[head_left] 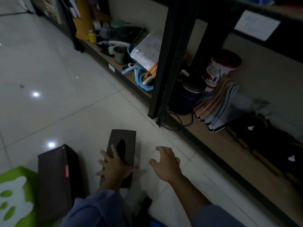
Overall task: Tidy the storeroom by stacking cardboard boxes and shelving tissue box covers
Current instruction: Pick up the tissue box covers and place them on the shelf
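A dark brown tissue box cover with an oval slot lies flat on the white tiled floor in front of me. My left hand rests on its near half with the fingers spread. My right hand hovers just to the right of the cover, fingers loosely bent and holding nothing. A second dark woven tissue box cover stands on the floor to the left, apart from both hands.
A black metal shelving unit runs along the right. Its low wooden shelf holds a blue hose, a metal cup, a blue bucket, stacked folders and black bags. A green stool sits at bottom left. A cable trails by the shelf post.
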